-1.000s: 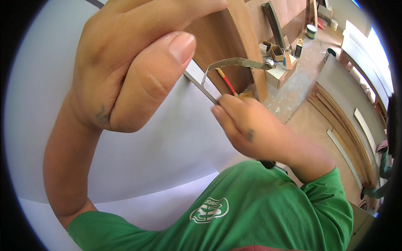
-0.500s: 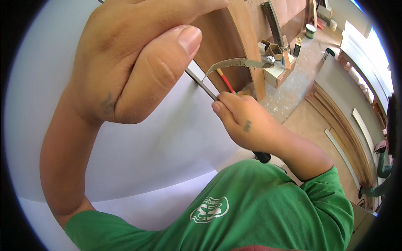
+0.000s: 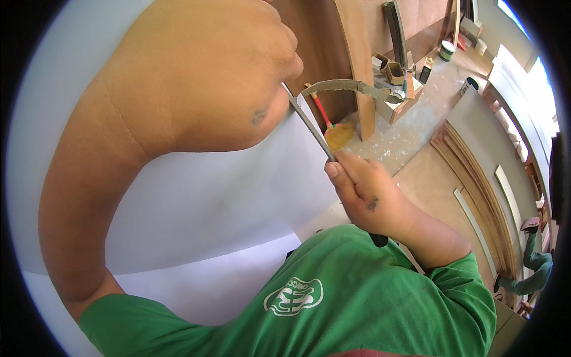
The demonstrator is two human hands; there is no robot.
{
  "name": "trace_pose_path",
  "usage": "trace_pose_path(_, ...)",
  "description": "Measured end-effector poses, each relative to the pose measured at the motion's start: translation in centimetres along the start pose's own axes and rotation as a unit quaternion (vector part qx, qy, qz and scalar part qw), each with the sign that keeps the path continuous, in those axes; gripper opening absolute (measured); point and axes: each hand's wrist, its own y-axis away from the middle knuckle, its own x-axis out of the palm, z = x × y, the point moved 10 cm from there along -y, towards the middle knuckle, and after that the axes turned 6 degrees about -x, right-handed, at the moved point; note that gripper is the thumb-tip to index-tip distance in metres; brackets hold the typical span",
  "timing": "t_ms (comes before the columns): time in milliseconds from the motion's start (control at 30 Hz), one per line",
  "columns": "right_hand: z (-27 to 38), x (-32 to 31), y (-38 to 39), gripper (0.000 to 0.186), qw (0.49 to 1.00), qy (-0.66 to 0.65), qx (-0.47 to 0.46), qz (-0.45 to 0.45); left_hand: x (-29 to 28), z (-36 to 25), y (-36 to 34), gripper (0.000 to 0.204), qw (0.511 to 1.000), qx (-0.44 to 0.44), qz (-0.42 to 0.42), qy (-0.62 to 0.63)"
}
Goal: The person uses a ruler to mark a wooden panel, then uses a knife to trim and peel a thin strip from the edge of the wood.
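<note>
My right hand [image 3: 370, 193] is closed round a long grey metal file [image 3: 312, 131], with its black handle end [image 3: 379, 240] showing below the fist. The far end of the file runs into my left hand [image 3: 238, 83], which is curled into a fist; its fingertips are hidden. The file lies at the edge of a large smooth white panel [image 3: 220, 202] that fills the left side. From that edge a thin, ragged brownish-grey strip [image 3: 351, 86] arcs off to the right, past the file.
Beyond the panel stand brown wooden boards [image 3: 357, 71] and a red-handled broom [image 3: 339, 134]. A white box [image 3: 401, 107] carries small cartons and tools. A green-and-white can [image 3: 447, 50] is on the floor. Curved wooden moulding [image 3: 476, 190] lies at right, with another person's leg [image 3: 535, 262] nearby.
My left hand has rolled over, so its thumb no longer shows and the knuckles do. My right hand has moved slightly right and down with the file, exposing more of its bar.
</note>
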Motion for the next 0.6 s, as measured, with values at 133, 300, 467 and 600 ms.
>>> trace_pose_path(133,0.5,0.1,0.4,0.025,1.0,-0.001,-0.007,0.03,0.5,-0.3,0.7,0.019,0.999,0.005,0.018,-0.035)
trace_pose_path(300,-0.7,-0.1,0.0,0.024,0.999,0.016,0.026,0.017,0.2,-0.1,-0.6,0.02,0.999,0.023,-0.021,0.006)
trace_pose_path(467,-0.3,0.5,-2.1,0.026,0.998,0.065,-0.022,-0.015,0.2,0.0,-0.2,0.021,1.0,0.016,-0.013,0.011)
trace_pose_path(600,-0.3,1.2,-3.0,0.029,0.995,0.081,-0.05,-0.03,-0.6,0.0,-0.1,0.018,0.996,-0.006,0.015,0.085)
